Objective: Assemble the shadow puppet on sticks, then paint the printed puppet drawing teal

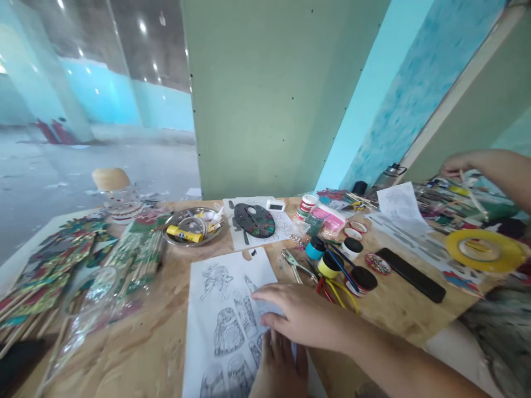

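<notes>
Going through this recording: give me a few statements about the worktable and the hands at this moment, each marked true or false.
1. The left hand and right hand are both over the sheet of drawings. True.
2. The yellow tube lies outside the metal dish. False: the yellow tube is in the metal dish.
3. The yellow jar has a black lid. True.
4. The yellow tape roll is left of both hands. False: the yellow tape roll lies to their right.

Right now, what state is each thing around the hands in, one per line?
Drawing sheet: lying flat, drawings uncoloured
Left hand: open, on the sheet
Right hand: open, over the sheet
Blue jar: lid on
White jar: lid on
Pliers: lying down, open or shut unclear
</notes>
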`<state>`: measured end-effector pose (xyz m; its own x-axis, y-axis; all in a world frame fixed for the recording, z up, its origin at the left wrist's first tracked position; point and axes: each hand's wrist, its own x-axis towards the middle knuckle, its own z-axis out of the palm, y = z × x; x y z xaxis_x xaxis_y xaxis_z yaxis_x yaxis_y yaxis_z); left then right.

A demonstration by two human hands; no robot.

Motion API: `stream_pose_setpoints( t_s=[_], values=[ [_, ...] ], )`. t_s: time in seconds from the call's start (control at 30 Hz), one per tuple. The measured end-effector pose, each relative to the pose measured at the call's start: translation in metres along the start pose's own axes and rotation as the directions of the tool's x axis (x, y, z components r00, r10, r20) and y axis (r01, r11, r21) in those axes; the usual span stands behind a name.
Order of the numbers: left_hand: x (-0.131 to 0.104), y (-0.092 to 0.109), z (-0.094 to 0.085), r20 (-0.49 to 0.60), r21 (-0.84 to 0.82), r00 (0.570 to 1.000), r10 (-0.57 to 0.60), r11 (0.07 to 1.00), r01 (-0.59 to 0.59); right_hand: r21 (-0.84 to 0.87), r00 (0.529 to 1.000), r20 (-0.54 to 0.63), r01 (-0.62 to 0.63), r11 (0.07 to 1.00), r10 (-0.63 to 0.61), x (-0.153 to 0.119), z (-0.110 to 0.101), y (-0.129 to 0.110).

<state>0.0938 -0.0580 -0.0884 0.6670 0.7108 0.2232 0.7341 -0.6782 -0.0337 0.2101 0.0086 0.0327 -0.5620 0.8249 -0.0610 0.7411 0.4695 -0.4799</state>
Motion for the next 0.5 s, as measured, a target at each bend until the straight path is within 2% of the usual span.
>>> stream_pose_setpoints(
  t_s=[0.13,0.23,0.3,0.4,0.5],
  values=[
    [0.013,0.002,-0.014,0.066,-0.07,0.998,0.023,0.997,-0.019,0.012,0.996,0.073,0.046,0.999,-0.046,0.018,0.025,0.025],
    [0.008,0.003,-0.025,0.126,-0.073,0.991,-0.035,0.996,0.045,-0.033,0.995,0.094,0.014,0.999,-0.011,0.036,0.041,0.042],
    [0.001,0.003,-0.028,0.138,-0.057,0.989,-0.054,0.996,0.063,-0.079,0.996,0.076,0.042,0.996,-0.036,0.043,0.054,0.049],
    [-0.01,0.004,-0.024,0.028,-0.005,0.999,-0.033,0.999,0.033,-0.11,0.993,-0.012,0.118,0.987,-0.12,0.049,0.067,0.053],
    [-0.015,0.005,-0.019,-0.151,0.051,0.988,-0.02,0.998,0.028,-0.017,0.974,-0.172,0.149,0.989,-0.15,0.048,0.066,0.056]
  ],
)
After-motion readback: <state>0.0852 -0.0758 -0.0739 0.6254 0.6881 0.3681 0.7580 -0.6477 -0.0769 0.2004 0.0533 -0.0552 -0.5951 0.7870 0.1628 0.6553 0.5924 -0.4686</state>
